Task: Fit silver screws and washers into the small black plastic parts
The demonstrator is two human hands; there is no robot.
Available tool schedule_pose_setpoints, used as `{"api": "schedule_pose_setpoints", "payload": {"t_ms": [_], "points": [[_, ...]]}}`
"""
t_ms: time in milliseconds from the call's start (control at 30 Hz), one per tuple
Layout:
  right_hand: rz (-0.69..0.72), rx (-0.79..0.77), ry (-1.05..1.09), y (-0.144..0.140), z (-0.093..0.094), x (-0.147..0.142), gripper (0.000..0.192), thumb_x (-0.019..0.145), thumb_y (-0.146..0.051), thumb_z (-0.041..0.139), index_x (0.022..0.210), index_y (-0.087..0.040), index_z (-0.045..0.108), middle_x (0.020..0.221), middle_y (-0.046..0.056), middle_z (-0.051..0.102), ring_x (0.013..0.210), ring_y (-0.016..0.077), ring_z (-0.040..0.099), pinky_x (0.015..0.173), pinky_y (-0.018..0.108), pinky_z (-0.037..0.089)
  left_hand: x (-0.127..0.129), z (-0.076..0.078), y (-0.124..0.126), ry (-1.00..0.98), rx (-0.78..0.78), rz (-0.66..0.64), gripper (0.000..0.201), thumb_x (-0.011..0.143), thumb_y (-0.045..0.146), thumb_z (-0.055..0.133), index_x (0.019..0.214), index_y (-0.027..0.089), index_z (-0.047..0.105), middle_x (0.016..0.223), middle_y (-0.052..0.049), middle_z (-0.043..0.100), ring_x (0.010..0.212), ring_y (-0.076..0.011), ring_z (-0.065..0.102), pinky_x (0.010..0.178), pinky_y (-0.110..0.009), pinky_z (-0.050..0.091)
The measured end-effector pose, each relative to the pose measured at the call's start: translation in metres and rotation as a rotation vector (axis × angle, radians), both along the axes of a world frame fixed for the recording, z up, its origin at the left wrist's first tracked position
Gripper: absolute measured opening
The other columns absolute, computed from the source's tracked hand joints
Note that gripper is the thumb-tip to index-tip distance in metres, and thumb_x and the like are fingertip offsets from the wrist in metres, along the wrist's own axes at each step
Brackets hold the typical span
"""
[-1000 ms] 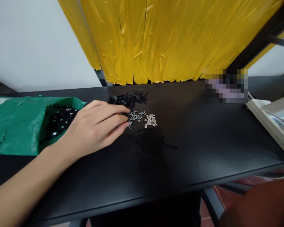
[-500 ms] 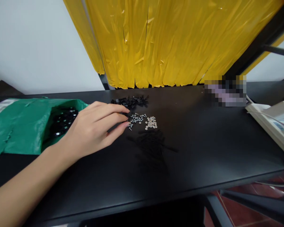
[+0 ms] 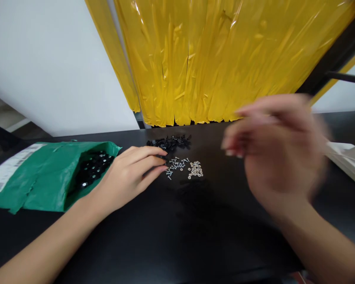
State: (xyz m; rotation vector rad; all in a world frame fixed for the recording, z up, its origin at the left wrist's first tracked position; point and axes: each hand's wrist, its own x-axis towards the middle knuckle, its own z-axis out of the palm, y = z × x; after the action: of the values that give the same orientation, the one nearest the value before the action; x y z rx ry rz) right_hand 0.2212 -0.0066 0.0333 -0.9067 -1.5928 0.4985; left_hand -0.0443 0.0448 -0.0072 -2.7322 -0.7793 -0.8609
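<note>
We see our left hand point(image 3: 130, 175) lying low on the black worktop point(image 3: 177, 236), fingers stretched toward the small heap of silver screws point(image 3: 176, 165), the fingertips point(image 3: 162, 168) at the heap's left edge; the thumb and forefinger are drawn close together, but we cannot tell whether a screw is pinched between them. This hand sits much as it did half a second ago, in the same place against the screws. What has changed is on the other side: our right hand point(image 3: 279, 157), out of sight a moment ago, has now come up into view, raised above the worktop and blurred by motion, its fingers loosely curled and pointing left; it appears to hold nothing, though the blur leaves that uncertain. Just right of the screws lies a little cluster of pale nuts point(image 3: 195, 169), and nearer the worktop's far edge a heap of small black parts point(image 3: 169, 142). At the left end of the worktop rests the green bag point(image 3: 38, 177), its torn mouth showing black round pieces point(image 3: 94, 169) inside, close beside our left wrist. The view has also tilted upward since then, so the yellow plastic sheeting point(image 3: 219, 59) behind the far edge fills more of the picture.
</note>
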Motion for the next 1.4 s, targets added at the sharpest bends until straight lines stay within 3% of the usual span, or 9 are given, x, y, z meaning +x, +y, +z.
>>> {"api": "schedule_pose_setpoints", "payload": {"t_ms": [133,167,267,433,633,867,1100,1267,1400], "points": [[0.134,-0.13,-0.372,0.051,-0.018,-0.014,0.012,0.094,-0.018,0.06,0.085,-0.02,0.068,0.064,-0.005,0.059,0.055,0.0091,0.049,0.054,0.026,0.038,-0.005,-0.003,0.0,-0.003,-0.018,-0.021,0.01,0.094,0.019,0.072,0.104,0.021,0.071,0.12,-0.008,0.076,0.1,-0.0222,0.074,0.087,-0.039,0.058],[0.099,-0.175,-0.51,0.058,-0.025,-0.015,0.015,0.096,-0.019,0.055,0.086,-0.021,0.067,0.066,-0.005,0.06,0.058,0.0095,0.05,0.057,0.026,0.04,-0.006,-0.003,0.0,-0.004,-0.02,-0.026,0.011,0.094,0.017,0.072,0.104,0.02,0.071,0.122,-0.008,0.075,0.099,-0.0217,0.073,0.087,-0.039,0.058],[0.048,-0.184,-0.624,0.065,-0.044,-0.016,0.014,0.094,-0.019,0.056,0.089,-0.021,0.069,0.077,-0.001,0.066,0.073,0.0151,0.055,0.071,0.032,0.043,-0.006,-0.004,-0.003,-0.014,-0.036,-0.005,0.011,0.094,0.016,0.07,0.104,0.021,0.072,0.126,-0.01,0.072,0.096,-0.021,0.072,0.084,-0.039,0.059],[0.047,-0.163,-0.769,0.055,-0.064,-0.016,0.012,0.089,-0.021,0.061,0.097,-0.022,0.071,0.096,0.004,0.067,0.099,0.0254,0.053,0.088,0.043,0.039,-0.004,-0.006,-0.003,-0.033,-0.046,0.011,0.008,0.095,0.016,0.066,0.1,0.021,0.071,0.109,-0.008,0.076,0.095,-0.022,0.074,0.082,-0.039,0.059],[0.044,-0.132,-0.856,0.053,-0.063,-0.012,0.012,0.085,-0.016,0.06,0.094,-0.023,0.066,0.101,0.005,0.062,0.106,0.0268,0.049,0.092,0.046,0.034,-0.005,-0.006,-0.003,-0.049,-0.058,0.016,0.009,0.095,0.013,0.064,0.098,0.019,0.07,0.127,-0.012,0.072,0.097,-0.0211,0.074,0.083,-0.039,0.06],[0.12,-0.035,-0.891,0.048,-0.06,-0.009,0.014,0.085,-0.014,0.059,0.095,-0.023,0.065,0.105,0.004,0.06,0.112,0.0256,0.05,0.097,0.046,0.032,-0.001,-0.005,-0.004,-0.046,-0.085,0.003,0.014,0.093,0.013,0.062,0.081,0.019,0.06,0.122,-0.009,0.076,0.093,-0.0214,0.076,0.08,-0.04,0.059],[0.148,0.052,-0.922,0.041,-0.047,-0.003,0.008,0.085,-0.018,0.061,0.092,-0.022,0.064,0.1,0.003,0.061,0.108,0.0242,0.05,0.096,0.045,0.032,0.001,-0.006,-0.005,-0.007,-0.113,-0.014,0.012,0.093,0.014,0.061,0.083,0.021,0.058,0.123,-0.01,0.076,0.108,-0.0251,0.074,0.084,-0.042,0.058],[0.222,0.009,-0.955,0.035,-0.048,-0.004,0.008,0.085,-0.019,0.065,0.091,-0.022,0.068,0.106,0.005,0.061,0.112,0.0258,0.049,0.099,0.047,0.032,0.003,-0.005,-0.007,0.004,-0.133,-0.009,0.016,0.095,0.016,0.061,0.08,0.02,0.055,0.123,-0.011,0.076,0.113,-0.0262,0.073,0.085,-0.042,0.057],[0.274,-0.05,-0.978,0.033,-0.05,-0.005,0.006,0.09,-0.027,0.067,0.092,-0.023,0.069,0.11,0.006,0.059,0.115,0.0275,0.048,0.101,0.049,0.032,0.003,-0.007,-0.007,0.031,-0.106,0.006,0.009,0.099,0.018,0.061,0.09,0.019,0.062,0.129,-0.013,0.073,0.117,-0.0265,0.072,0.09,-0.042,0.056]]}}
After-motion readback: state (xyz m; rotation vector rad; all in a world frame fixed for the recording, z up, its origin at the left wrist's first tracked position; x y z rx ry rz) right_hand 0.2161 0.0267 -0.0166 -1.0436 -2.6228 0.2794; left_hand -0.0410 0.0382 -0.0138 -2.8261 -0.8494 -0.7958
